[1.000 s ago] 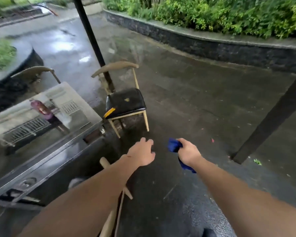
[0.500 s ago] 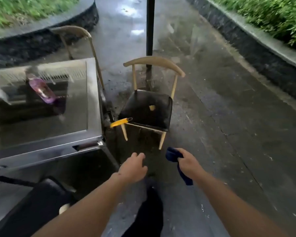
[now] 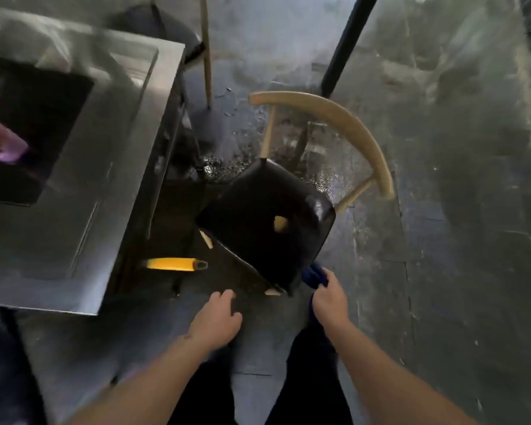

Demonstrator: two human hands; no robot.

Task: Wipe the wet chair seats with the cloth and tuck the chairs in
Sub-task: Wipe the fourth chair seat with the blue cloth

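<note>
The fingers of the right hand (image 3: 330,297) are curled tight around a bunched blue cloth (image 3: 314,275), which pokes out ahead of the knuckles and just touches, or nearly touches, the near corner of the black chair seat (image 3: 267,231). The left hand (image 3: 216,320) hangs beside it, empty, fingers loosely spread and holding nothing, just short of the seat's near edge. Beyond the fingertips the seat shines with wet and carries a small yellow scrap (image 3: 280,223) near its middle; its curved wooden backrest (image 3: 344,124) arcs off to the far right. Left of the hands, a yellow handle (image 3: 172,264) juts out below the steel table (image 3: 117,185), and the chair stands angled away from that table, not yet tucked in. The step in hand looks like the first wipe. To do it well, I would open the cloth flatter for wider contact, steady the seat's edge with the free hand, and sweep from the far side toward the near corner so water runs off the edge.
</note>
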